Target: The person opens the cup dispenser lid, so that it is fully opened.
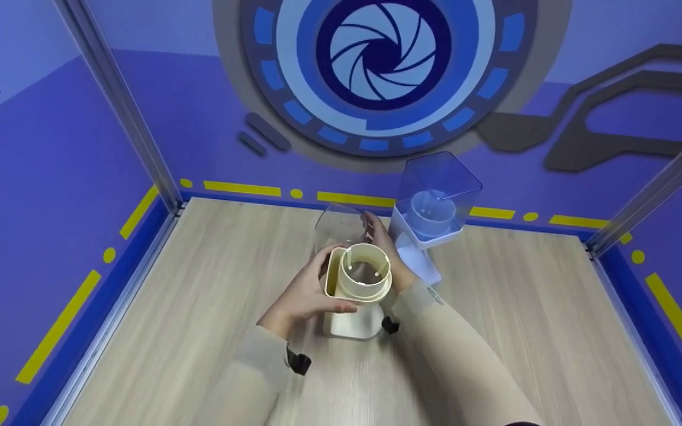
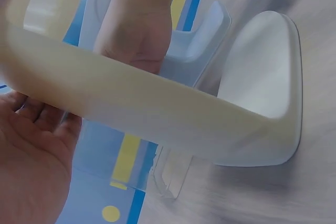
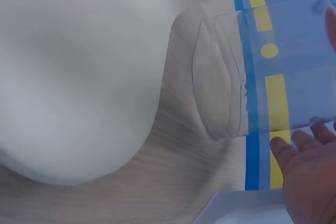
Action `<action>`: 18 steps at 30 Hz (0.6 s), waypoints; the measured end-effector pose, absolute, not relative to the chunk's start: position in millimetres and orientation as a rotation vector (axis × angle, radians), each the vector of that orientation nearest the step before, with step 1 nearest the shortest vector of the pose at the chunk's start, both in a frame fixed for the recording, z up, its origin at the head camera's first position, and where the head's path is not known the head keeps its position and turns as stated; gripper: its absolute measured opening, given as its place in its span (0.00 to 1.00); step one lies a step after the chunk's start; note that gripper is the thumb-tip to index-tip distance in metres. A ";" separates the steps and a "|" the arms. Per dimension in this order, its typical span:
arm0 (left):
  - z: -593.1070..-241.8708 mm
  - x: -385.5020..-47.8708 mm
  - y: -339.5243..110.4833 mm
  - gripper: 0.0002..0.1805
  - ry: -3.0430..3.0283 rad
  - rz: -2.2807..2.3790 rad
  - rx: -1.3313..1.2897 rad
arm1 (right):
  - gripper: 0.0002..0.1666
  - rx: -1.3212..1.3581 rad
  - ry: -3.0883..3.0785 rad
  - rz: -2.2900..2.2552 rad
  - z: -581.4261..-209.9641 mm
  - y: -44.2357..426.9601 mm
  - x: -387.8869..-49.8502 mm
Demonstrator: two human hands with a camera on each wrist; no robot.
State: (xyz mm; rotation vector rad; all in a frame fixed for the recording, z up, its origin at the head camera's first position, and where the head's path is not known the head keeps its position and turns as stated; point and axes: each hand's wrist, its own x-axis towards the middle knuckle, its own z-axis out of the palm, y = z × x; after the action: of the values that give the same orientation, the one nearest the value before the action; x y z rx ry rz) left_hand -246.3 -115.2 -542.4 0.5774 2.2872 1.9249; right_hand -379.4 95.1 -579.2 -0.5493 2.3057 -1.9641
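In the head view a cream stand with a round ring [image 1: 364,284] is upright over the table's middle. My left hand [image 1: 308,290] grips its upper left side, thumb in front and fingers behind. Behind it is a clear container [image 1: 341,222]. My right hand [image 1: 387,251] reaches behind the stand, its relaxed fingers at the container's right side. In the right wrist view, the right hand's fingers [image 3: 302,148] lie along an edge of the clear container [image 3: 299,66]. In the left wrist view, the left hand [image 2: 34,156] is partly hidden by the cream stand [image 2: 131,98].
A second, white-blue stand with a clear box [image 1: 436,177] stands behind and to the right, near the back wall. Blue-purple panels [image 1: 163,118] with metal corner posts [image 1: 117,100] enclose the wooden table [image 1: 222,284] at the back and both sides.
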 end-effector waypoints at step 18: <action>-507.4 -222.3 -111.6 0.74 2.476 2.005 0.586 | 0.57 -0.581 2.233 -2.008 -569.6 147.2 -304.0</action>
State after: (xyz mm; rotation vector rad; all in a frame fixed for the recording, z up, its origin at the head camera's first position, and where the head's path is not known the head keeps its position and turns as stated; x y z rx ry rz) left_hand -222.3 -111.6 -507.4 0.5856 2.4762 2.0048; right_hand -304.0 147.2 -569.6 -0.5814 2.2332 -2.0076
